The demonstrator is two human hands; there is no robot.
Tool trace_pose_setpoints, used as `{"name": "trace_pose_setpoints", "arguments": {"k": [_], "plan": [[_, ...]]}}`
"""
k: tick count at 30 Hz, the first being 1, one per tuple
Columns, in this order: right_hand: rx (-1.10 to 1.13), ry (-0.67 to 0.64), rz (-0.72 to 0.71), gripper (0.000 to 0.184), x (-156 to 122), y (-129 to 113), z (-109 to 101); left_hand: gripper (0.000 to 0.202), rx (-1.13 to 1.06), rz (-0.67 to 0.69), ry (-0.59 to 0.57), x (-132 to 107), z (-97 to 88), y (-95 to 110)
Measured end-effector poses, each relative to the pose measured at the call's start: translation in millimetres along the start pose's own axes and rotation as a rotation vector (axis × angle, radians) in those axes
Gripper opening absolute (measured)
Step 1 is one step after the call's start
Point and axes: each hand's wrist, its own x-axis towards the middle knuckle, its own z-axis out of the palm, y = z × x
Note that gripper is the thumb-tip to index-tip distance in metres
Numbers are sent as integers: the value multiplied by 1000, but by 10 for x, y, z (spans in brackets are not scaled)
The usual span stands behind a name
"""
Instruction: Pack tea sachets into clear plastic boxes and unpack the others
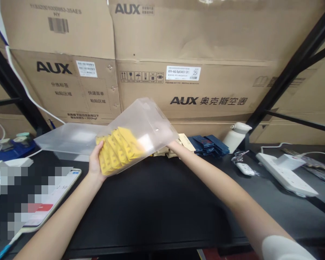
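Now the left hand [95, 167] has its fingers closed around the low end of a clear plastic box [141, 124], tipped up over the black worktop [157, 202]. The right hand [171, 145] is mostly hidden behind the box, so its fingers cannot be told. Yellow packets [118, 148] are piled at the low end. I think they could spill out if the box tips more. One box is held, with about six packets. Its one lid [70, 139] lies behind. Blue packets [209, 144] sit nearby.

A frosted clear plastic bag [141, 131], tilted with its open end at the lower left, holds stacked yellow packets [117, 148] above the desk [162, 202].
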Motion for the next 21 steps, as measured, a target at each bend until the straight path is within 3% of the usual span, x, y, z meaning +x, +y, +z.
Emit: {"name": "trace_pose_setpoints", "arguments": {"k": [3,5,7,9,11,16,21], "plan": [[134,203,121,24,-193,59,-482,25,91,-54,30,-24,15,-74],[563,330,274,9,-322,17,-759,24,140,-86,36,-35,16,-126],[770,166,358,3,-426,-81,-947,22,177,-116,35,-42,9,-168],[793,-51,422,6,-497,-186,-1037,20,211,-132,38,-46,-2,-196],[755,-164,453,10,-537,-250,-1056,18,241,-128,42,-47,-12,-212],[747,-230,510,23,-556,-183,-1053,20,265,-97,30,-35,-16,-227],[815,-293,473,30,-569,-121,-1103,15,300,-14,32,-17,-23,-241]]}}
